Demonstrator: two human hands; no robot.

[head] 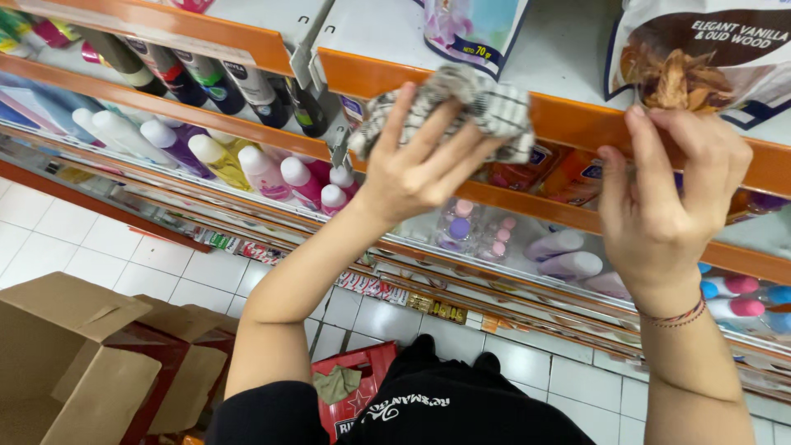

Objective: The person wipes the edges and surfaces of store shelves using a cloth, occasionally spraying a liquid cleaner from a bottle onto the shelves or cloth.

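The left hand [416,161] clutches a checked cloth [478,107], pressed against the orange front edge of the shelf [577,124]. The right hand [667,206] (fingers curled, grasping nothing I can make out) hooks over the same edge further along, just below a brown pouch [709,49]. Bottles [214,156] crowd the shelf beneath.
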